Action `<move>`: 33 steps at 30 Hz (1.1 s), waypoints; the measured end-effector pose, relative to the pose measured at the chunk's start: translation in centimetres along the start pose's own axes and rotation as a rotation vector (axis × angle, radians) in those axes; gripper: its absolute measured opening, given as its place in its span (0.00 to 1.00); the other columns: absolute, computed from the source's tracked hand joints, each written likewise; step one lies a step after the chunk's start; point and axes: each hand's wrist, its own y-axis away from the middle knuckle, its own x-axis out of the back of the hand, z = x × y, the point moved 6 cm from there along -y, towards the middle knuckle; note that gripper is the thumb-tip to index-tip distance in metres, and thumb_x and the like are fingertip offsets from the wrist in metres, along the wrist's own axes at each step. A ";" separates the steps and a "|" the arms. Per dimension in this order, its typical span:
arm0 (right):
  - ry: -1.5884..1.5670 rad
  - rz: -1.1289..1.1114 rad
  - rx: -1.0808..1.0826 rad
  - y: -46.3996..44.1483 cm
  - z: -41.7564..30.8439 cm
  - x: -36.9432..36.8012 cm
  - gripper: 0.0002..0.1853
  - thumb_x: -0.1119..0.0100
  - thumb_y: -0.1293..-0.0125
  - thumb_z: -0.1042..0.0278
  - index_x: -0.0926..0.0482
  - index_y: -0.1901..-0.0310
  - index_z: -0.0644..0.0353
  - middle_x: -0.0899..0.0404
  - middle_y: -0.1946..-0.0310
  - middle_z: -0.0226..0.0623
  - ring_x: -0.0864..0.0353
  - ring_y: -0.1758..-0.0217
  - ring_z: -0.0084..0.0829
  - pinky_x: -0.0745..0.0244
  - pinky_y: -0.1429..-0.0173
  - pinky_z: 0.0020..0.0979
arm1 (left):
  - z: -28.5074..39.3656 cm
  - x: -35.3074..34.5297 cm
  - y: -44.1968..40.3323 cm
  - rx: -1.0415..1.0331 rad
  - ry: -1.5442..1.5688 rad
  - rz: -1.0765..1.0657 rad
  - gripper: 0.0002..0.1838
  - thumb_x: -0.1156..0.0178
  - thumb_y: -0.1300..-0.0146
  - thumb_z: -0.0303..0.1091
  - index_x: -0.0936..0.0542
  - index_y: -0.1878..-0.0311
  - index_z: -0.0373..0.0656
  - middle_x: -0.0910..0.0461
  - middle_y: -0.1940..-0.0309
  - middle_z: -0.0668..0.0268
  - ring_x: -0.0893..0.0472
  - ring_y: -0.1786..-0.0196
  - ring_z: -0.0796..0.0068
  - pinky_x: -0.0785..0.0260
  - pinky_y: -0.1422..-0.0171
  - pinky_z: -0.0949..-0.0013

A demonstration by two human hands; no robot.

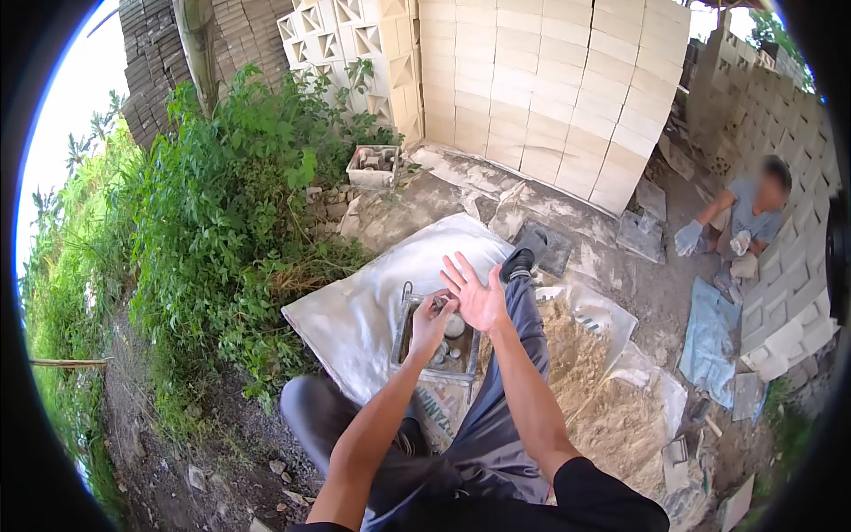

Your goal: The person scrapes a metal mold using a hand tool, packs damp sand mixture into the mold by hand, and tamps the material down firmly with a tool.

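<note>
My right hand (pixel 479 297) is raised with its palm showing and its fingers spread, holding nothing. Just left of it, my left hand (pixel 434 321) has its fingers curled together near the right wrist. Whether something small sits in those fingers is hidden. Below both hands a rectangular metal frame (pixel 398 341) lies between my legs, partly covered by my forearms. Inside it are a whitish round piece (pixel 455 326) and several small grey round pieces. The frame rests on a pale woven sack (pixel 341 315) spread on the ground.
A heap of sand (pixel 589 399) lies on sacks to my right. Green plants (pixel 235 195) grow at left, near a tub (pixel 372 167). Stacked pale blocks (pixel 532 89) stand ahead. At far right a gloved person (pixel 749 208) crouches near a blue sack (pixel 712 335).
</note>
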 end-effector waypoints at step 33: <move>2.062 -0.007 -0.986 0.1 -4.9 -2.6 0.29 0.56 0.33 0.39 0.27 0.40 0.51 0.26 0.43 0.48 0.27 0.40 0.43 0.32 0.38 0.37 | -7.3 2.6 -3.2 0.027 -0.664 -0.390 0.28 0.36 0.46 0.57 0.19 0.60 0.37 0.20 0.72 0.46 0.21 0.64 0.43 0.30 0.59 0.50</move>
